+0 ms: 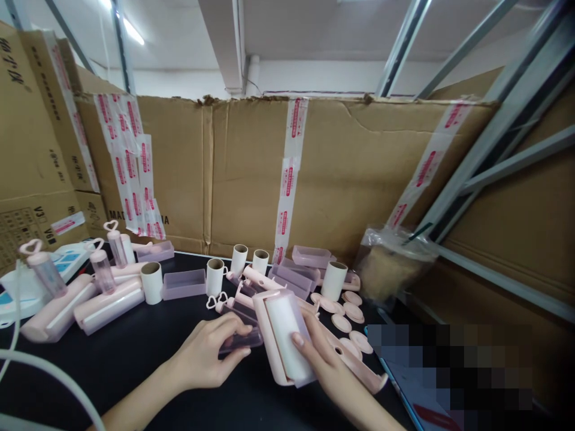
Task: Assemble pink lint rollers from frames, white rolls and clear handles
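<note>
My right hand point(321, 353) is wrapped round a pink lint roller point(286, 335), a white sticky roll in a pink and translucent purple casing, held tilted above the dark table. To its left, my left hand point(211, 350) has its thumb and fingers curled about a translucent purple cover point(245, 341), partly hidden by the fingers. Behind both hands lie loose pink casing parts point(260, 278) and heart-shaped rings point(218, 301). A pink holder point(359, 368) lies partly behind my right hand, near several round pink caps point(341, 323).
Lint rollers with handles point(108, 305) lie at left beside a white power strip point(67, 260). White rolls point(153, 282) and purple covers point(184, 284) stand along the back. A cardboard wall point(247, 173) encloses the table point(135, 371). At right are a plastic bag point(386, 269) and a phone-like device point(399, 389).
</note>
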`<state>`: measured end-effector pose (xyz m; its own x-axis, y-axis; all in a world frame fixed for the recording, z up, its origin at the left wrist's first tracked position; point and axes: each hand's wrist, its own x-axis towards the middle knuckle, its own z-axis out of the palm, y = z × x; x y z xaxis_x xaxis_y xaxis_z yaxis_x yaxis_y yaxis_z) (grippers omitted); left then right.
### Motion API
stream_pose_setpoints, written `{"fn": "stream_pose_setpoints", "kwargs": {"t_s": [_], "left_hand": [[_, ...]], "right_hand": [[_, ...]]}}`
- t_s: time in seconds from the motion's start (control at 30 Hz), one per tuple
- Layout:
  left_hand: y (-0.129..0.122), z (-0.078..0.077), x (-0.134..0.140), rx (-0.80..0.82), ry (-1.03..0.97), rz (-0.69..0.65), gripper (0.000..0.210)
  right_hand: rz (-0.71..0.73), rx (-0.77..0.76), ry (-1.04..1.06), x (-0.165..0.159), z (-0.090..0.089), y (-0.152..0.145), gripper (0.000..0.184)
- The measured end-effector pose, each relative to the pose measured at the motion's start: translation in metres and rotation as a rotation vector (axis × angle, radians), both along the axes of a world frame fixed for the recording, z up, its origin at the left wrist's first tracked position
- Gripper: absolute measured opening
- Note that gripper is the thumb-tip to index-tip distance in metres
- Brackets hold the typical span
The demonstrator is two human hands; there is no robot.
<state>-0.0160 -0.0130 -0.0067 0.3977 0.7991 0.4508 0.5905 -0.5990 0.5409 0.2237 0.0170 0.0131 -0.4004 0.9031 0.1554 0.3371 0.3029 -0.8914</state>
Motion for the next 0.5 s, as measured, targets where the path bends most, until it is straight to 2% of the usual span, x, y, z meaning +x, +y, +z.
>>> {"fn": "stream_pose_setpoints", "kwargs": {"t_s": [0.13,0.23,0.33,0.4,0.47,0.5], "left_hand": [[-0.002,-0.001,0.001,0.021,0.061,-0.01,0.015],[-0.003,0.005,-0.003,0.041,0.127,-0.01,0.015],[-0.006,0.023,-0.009,0.028,0.211,-0.034,0.019],[-0.009,0.039,-0.012,0.019,0.305,-0.126,0.022],[-0.012,0.054,-0.014,0.085,0.395,-0.203,0.025],[-0.013,0.059,-0.015,0.156,0.415,-0.198,0.028]], "right_hand": [[0.059,-0.027,-0.004,-0.005,-0.01,-0.008,0.056],[0.062,-0.076,0.022,-0.008,-0.01,-0.01,0.062],[0.166,-0.142,0.042,-0.001,0.001,-0.006,0.065],[0.285,-0.162,0.038,0.009,0.011,-0.001,0.069],[0.362,-0.148,0.008,0.02,0.019,0.003,0.069],[0.376,-0.145,0.001,0.023,0.022,0.005,0.067]]}}
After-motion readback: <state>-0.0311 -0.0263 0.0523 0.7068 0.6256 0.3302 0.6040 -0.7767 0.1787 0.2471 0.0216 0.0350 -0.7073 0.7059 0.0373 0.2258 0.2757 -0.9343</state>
